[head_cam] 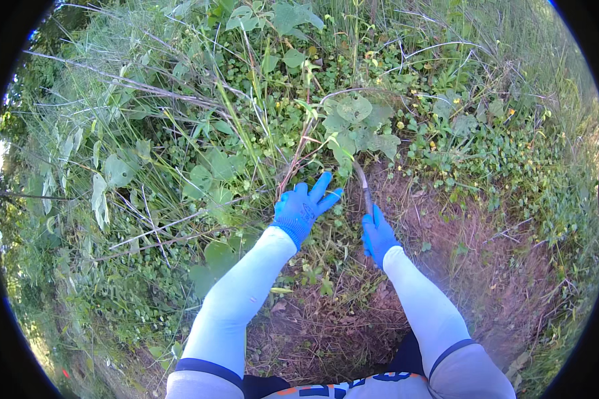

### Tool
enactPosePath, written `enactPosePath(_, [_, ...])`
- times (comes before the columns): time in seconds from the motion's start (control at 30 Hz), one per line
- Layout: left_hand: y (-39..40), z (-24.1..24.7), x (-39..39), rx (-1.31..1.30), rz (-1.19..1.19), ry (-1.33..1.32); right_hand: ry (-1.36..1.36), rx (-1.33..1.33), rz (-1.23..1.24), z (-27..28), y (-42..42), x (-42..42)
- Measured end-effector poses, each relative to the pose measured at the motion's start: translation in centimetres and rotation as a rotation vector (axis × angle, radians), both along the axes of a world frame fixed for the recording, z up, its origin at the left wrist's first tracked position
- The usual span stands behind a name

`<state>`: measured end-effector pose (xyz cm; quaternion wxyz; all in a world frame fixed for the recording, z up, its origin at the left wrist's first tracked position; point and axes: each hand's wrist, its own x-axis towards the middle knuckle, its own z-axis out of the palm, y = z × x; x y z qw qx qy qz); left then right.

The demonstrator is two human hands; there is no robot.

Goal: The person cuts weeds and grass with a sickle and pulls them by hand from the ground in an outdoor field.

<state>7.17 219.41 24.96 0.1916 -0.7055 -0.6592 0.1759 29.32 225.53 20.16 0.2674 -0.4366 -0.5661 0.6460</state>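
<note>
My left hand (302, 207), in a blue work glove, reaches into the weeds with two fingers spread apart. Beside its curled fingers stand reddish plant stems (295, 162); whether they are gripped cannot be told. My right hand (378, 237), also gloved in blue, is closed around the handle of a sickle (365, 184). The sickle points away from me, its far end partly hidden in the green growth. Just beyond it spreads a broad-leaved plant (362, 124) with holes in some leaves.
Bare reddish soil (444, 224) with dry stalks lies at the right and below my hands. Dense weeds and grass (179, 134) cover the left and the far side. Long dry stems (145, 87) lean across the upper left. Low clover-like plants (504, 164) grow at the right.
</note>
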Motion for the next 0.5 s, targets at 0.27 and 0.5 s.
enactPosePath(0.27, [-2.8,-2.2,0.4,-0.149,-0.003,-0.263,-0.459,-0.248,0.077,-5.8,-20.4,12.8])
enactPosePath(0.5, [-16.5,-5.4,-1.7,-0.087,0.011,-0.233,-0.053,-0.303,-0.240,-0.6,-12.3,10.5])
